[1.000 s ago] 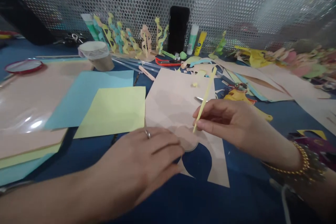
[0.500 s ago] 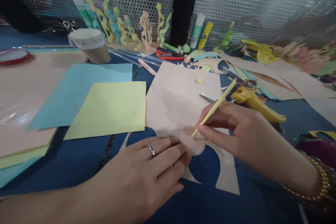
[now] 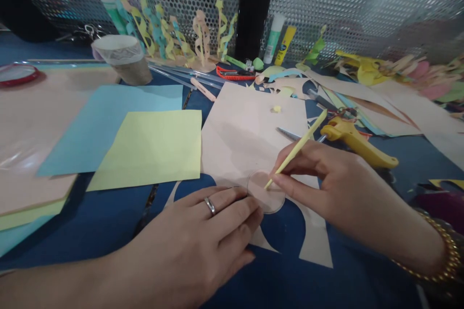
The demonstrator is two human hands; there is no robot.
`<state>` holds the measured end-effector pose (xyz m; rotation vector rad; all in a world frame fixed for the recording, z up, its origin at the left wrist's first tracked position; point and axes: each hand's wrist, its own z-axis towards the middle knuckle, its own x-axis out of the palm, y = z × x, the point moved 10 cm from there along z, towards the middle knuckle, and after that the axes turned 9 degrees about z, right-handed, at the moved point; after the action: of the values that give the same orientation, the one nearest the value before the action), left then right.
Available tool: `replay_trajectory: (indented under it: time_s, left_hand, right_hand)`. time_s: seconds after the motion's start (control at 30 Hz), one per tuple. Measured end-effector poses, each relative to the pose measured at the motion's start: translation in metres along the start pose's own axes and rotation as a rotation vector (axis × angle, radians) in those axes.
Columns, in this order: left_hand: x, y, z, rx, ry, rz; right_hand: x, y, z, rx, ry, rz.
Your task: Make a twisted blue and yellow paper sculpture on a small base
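Observation:
In my right hand [image 3: 329, 183] a thin yellow paper stick [image 3: 306, 137] is pinched between thumb and fingers, tilted up to the right. Its lower end meets a pale paper disc [image 3: 261, 187] around the middle. My left hand [image 3: 206, 236], with a silver ring, lies with fingers stretched out over the disc's left edge. Beneath the disc is a pale sheet [image 3: 239, 125] with rounded cut-outs along its near side. A small yellow scrap [image 3: 276, 109] rests on that sheet. A pointed metal blade [image 3: 288, 133] shows behind my right hand, its other end hidden.
Yellow paper [image 3: 155, 149] and blue paper [image 3: 90, 125] lie to the left. Farther back stand a paper cup [image 3: 130, 72], curled paper pieces [image 3: 159, 34], a phone [image 3: 253, 21] and glue sticks [image 3: 274, 38]. At right is a yellow-handled tool [image 3: 358, 145] with a metal tip.
The view has shifted slightly. Both hands, the yellow paper stick and the disc keep nearly the same places relative to one another.

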<state>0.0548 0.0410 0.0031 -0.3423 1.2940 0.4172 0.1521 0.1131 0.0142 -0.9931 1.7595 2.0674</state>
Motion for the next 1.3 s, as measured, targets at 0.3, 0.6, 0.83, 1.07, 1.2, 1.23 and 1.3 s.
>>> replay_trajectory:
  time_s: [0.3,0.6,0.83,1.07,1.2,1.23,1.3]
  left_hand:
    - [-0.0002,-0.0015,-0.0004,0.012,0.002,0.001]
    - [0.0012,-0.0005,-0.0007,0.005,0.009,0.012]
    - [0.0005,0.0001,-0.0003,0.007,-0.017,0.086]
    - [-0.0026,-0.0012,-0.0003,0.013,-0.022,0.102]
    - [-0.0012,-0.0024,-0.0010,0.028,-0.030,0.116]
    - [-0.0009,-0.0020,-0.0010,0.026,-0.031,0.119]
    - [-0.0002,-0.0007,-0.0009,0.015,-0.028,0.120]
  right_hand:
    - [0.0011,0.0007,0.0006,-0.021,0.002,-0.029]
    - [0.0022,0.0002,0.0010,-0.023,0.009,-0.078]
    - [0.0023,0.0055,-0.0001,-0.070,-0.005,-0.125]
    - [0.0047,0.0078,-0.0037,-0.108,-0.001,-0.188]
    - [0.0054,0.0089,-0.0050,-0.128,-0.005,-0.184]
    - [0.0056,0.0090,-0.0053,-0.130,-0.006,-0.186]
    - [0.0058,0.0093,-0.0057,-0.132,-0.006,-0.197]
